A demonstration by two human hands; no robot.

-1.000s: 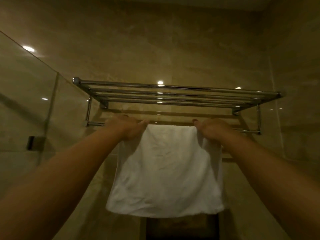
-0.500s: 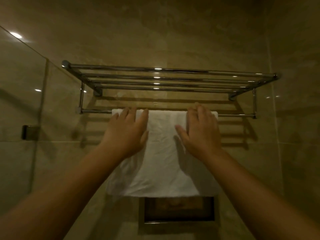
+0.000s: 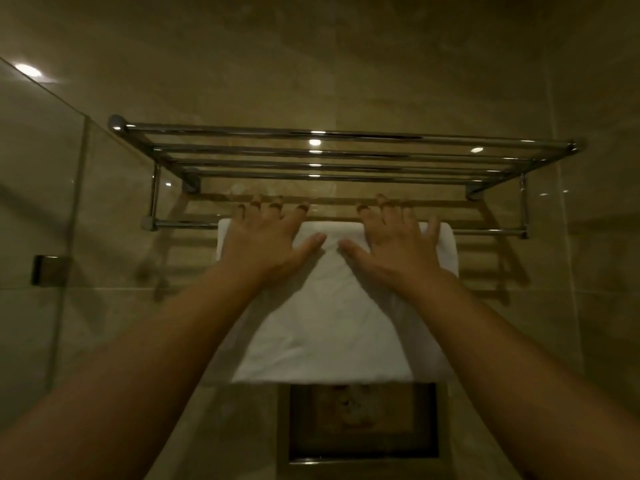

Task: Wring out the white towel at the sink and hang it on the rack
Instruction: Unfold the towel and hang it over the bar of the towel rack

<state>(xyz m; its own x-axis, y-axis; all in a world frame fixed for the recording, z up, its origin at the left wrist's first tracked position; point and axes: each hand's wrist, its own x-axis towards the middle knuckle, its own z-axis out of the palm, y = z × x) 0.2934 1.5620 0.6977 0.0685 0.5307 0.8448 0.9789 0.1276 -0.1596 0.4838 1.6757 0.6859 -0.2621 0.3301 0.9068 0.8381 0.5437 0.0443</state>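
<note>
The towel rack [image 3: 311,150] is gleaming up there, polished chrome metal tubing, mirror-smooth and catching bright spots of ceiling light along its bars. The white towel [image 3: 332,323] is showing as soft matt cloth, lightly creased and crumpled near the top fold, throwing back no shine at all. Behind it the wall tiles [image 3: 311,64] are looking like glossy beige stone, smooth with faint cloudy veining, reflecting the rack's bars. On the left a glass panel [image 3: 38,202] is standing clear and slick, mirroring a lamp, with a small dark metal fitting [image 3: 48,270] on it. Below, a recessed niche [image 3: 360,424] is looking dim, its finish too dark to tell
</note>
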